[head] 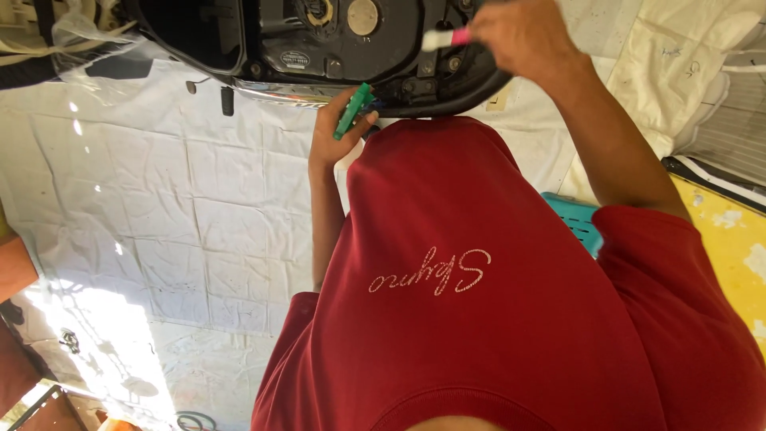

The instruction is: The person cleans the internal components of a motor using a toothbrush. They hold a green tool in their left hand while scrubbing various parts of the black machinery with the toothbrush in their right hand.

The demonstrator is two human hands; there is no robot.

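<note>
Black plastic and metal of an opened scooter underseat bay fill the top of the view, its parts exposed. The right hand is closed around a pink-and-white tool, tip held inside the bay. The left hand is curled about a green-handled tool, held just below the chrome edge. The work looks midway: bay open, nothing refitted. A white sheet covers the floor.

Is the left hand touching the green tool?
Touching. The head view shows the left hand with its fingers wrapped around the green tool, no gap between them, just below the black machine housing.
</note>
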